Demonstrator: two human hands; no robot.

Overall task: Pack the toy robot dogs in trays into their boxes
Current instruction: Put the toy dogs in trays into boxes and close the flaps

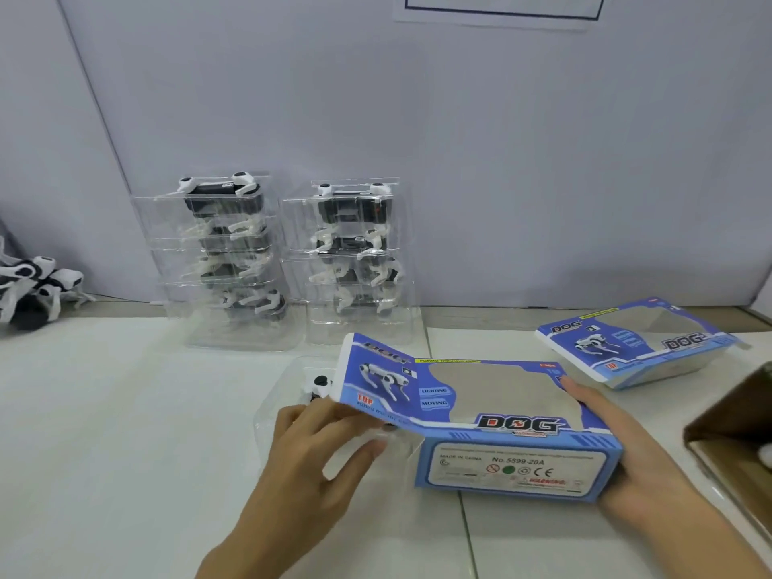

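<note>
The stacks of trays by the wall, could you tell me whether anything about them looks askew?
Yes. The left stack of clear trays leans: its upper trays sit further left than the lower ones, so it looks unsteady. The right stack stands straighter. Separately, loose toy robot dogs lie in a heap at the far left, outside any tray.

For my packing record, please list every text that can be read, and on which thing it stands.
Near box, window face: "DOG", "TOP", "LIGHTING", "MOVING".
Its side panel: "MADE IN CHINA", "No.5599-20A", "CE", "WARNING".
Far box: "DOG" twice, "TOP".
Yellow strips, fine print: too blurred.
</note>
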